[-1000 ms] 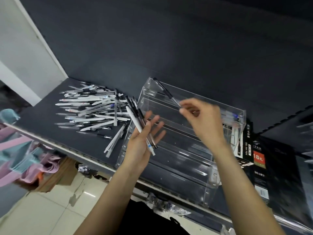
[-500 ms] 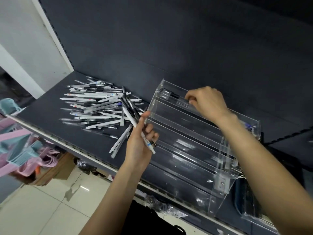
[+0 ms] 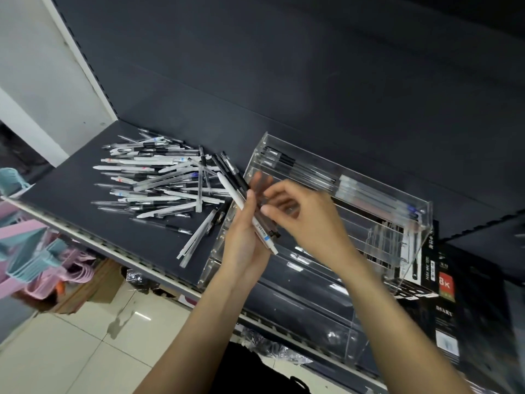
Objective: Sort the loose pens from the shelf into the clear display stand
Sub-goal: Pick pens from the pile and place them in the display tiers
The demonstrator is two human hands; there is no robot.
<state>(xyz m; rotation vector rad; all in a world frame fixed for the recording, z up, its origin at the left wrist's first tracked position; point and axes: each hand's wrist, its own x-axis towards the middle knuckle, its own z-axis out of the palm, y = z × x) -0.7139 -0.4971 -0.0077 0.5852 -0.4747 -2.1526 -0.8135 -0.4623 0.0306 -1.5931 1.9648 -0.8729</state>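
1. Pens lie in a loose, crisscrossed heap on the dark shelf, just left of the clear display stand.
2. The left hand grips a small bundle of pens in front of the stand's left end, thumb curled over them; a white pen sits outermost, black ones behind it.
3. The right hand is beside the left, fingers bent toward the bundle and touching it; blur hides whether it actually pinches a pen.
4. The stand's top tier already holds a row of pens lying lengthwise.
5. A black box marked "DIARY" stands just right of the stand.
6. Pink and blue items show below the shelf edge at left.
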